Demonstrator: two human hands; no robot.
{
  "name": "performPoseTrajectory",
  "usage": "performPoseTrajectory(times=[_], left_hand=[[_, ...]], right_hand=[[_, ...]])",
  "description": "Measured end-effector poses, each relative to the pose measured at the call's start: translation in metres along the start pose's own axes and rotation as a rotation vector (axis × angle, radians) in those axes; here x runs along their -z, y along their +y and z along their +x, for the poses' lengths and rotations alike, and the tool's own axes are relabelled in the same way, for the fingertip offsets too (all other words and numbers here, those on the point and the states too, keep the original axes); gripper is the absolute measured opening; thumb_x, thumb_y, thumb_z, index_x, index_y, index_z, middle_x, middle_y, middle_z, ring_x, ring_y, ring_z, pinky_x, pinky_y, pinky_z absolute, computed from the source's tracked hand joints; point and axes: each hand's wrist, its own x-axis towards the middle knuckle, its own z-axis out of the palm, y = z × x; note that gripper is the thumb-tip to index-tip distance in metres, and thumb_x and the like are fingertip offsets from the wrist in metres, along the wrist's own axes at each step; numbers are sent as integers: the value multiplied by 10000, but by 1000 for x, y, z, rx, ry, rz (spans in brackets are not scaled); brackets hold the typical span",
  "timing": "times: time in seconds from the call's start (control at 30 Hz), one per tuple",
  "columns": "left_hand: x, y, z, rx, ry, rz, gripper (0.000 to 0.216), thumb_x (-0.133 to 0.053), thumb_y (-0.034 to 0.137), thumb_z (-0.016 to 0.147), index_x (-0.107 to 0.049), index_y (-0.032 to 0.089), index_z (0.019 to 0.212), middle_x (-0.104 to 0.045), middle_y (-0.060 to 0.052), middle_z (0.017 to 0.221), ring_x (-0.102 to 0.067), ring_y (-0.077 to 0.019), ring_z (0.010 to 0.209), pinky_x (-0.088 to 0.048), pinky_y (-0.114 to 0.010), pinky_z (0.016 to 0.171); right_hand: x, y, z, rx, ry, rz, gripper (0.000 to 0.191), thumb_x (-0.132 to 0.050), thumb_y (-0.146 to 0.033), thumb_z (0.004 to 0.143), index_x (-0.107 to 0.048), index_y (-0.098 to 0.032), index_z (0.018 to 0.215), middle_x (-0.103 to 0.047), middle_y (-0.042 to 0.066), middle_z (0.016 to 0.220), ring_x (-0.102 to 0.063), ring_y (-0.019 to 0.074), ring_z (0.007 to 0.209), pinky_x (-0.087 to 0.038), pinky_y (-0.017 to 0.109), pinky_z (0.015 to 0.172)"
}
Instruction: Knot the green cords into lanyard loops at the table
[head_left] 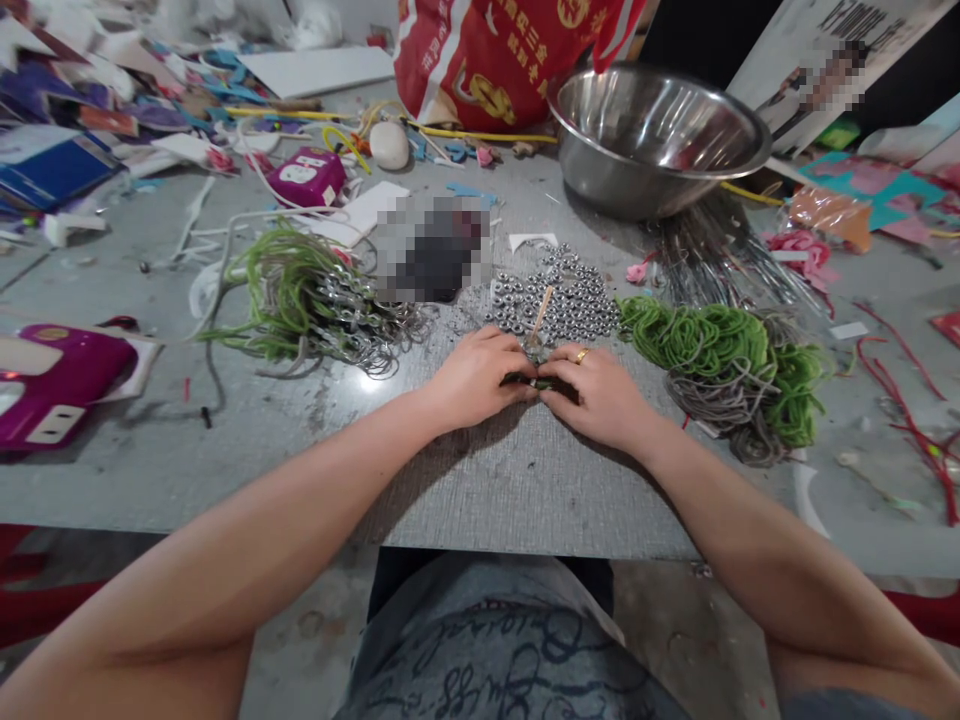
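Shirt (495, 640) fronts grey table (510, 490); left hand (480, 375) and right hand (596, 393) pinch dark item (551, 384); scraps (37, 97) clutter far-left corner.

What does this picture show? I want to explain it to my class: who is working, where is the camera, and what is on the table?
No machine here: a person works with two bare hands, seen by a camera worn on the head, looking forward and down. The left hand and right hand meet at the gray table, pinching a small dark piece, too hidden to name. Just beyond lie many silvery beads. To the left lies a green-and-gray cord bundle with shiny, metal-looking parts; to the right, a second cord heap. Farther back stand a metal bowl and a red bag.
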Motion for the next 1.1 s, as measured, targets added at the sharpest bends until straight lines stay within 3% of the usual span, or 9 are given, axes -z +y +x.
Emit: performPoseTrajectory(times=[0.17,0.43,0.7,0.93,1.1], left_hand=[[-2,-1,1,8,19,0,148,-608,291,800,-689,183,861,-634,-39,830,-519,-184,839,-407,-344,811],[-8,-4,2,-12,67,40,139,-602,297,798,-680,195,851,-626,-29,804,-513,-184,823,-403,-334,784],[-7,-1,2,3,37,52,156,-596,294,805,-675,175,869,-628,-41,841,-518,-184,839,-399,-338,805],[-7,-2,1,0,45,37,132,-619,287,781,-666,180,844,-629,-37,854,-522,-185,852,-400,-334,806],[-7,-1,0,-9,38,47,161,-627,321,773,-668,192,861,-631,-37,865,-525,-194,867,-403,-344,818]], right_hand=[[-3,6,3,14,-13,20,151,-508,-272,848,-615,-179,799,-625,81,950,-539,220,904,-373,391,814],[-10,5,4,-25,33,-54,196,-426,-252,885,-600,-187,823,-622,87,957,-526,231,896,-370,395,795],[-7,9,6,-154,70,82,92,-581,-277,801,-608,-192,823,-622,76,942,-546,237,940,-384,398,820],[9,20,-3,-179,-116,14,641,-709,-530,629,-557,-209,1162,-521,118,1281,-418,334,1200,-297,521,953],[15,22,-6,-119,-271,-38,888,-702,-615,585,-425,-220,1331,-407,154,1399,-315,372,1293,-169,617,1017]])
